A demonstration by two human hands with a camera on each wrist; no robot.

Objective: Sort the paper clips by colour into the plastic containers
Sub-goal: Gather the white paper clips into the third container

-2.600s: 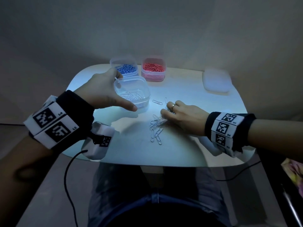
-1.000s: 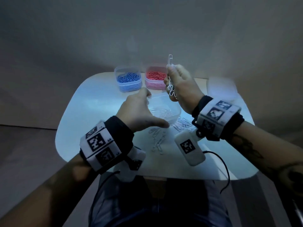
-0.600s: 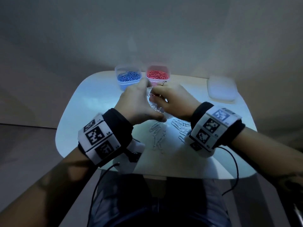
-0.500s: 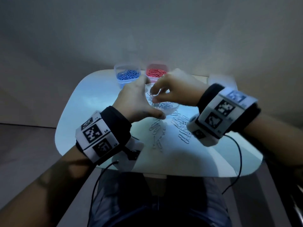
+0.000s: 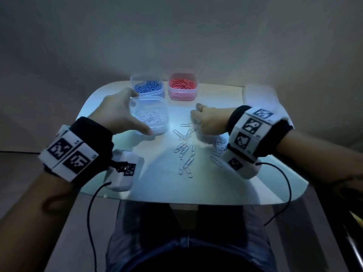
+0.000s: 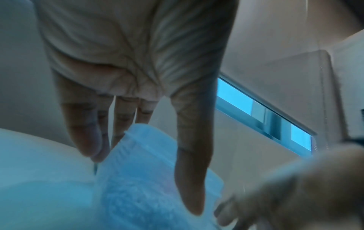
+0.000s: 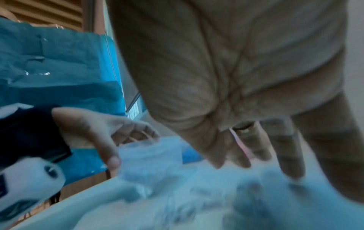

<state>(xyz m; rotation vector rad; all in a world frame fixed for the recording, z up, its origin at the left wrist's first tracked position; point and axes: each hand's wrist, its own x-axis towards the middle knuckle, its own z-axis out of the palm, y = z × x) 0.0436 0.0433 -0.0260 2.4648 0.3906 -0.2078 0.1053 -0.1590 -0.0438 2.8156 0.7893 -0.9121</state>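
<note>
On the white table (image 5: 157, 183), a clear plastic container (image 5: 155, 114) holds white paper clips. My left hand (image 5: 135, 114) holds it, thumb on the near side and fingers (image 6: 88, 140) on the far side. In the left wrist view the container (image 6: 141, 155) sits between thumb and fingers. Several loose white clips (image 5: 184, 150) lie scattered right of it. My right hand (image 5: 196, 122) is down over them, fingers (image 7: 291, 163) extended toward the table and holding nothing I can see; that view is blurred. At the back stand a container of blue clips (image 5: 147, 86) and one of red clips (image 5: 182, 86).
A white lid (image 5: 259, 97) lies at the back right of the table. Wrist camera units with cables hang below both wrists near the table's front edge (image 5: 176, 201). The left part of the table is bare.
My right hand lifted a bunch of white clips, put them into the clear container, then came back down to the loose clips. My left hand shifted the container to the left.
</note>
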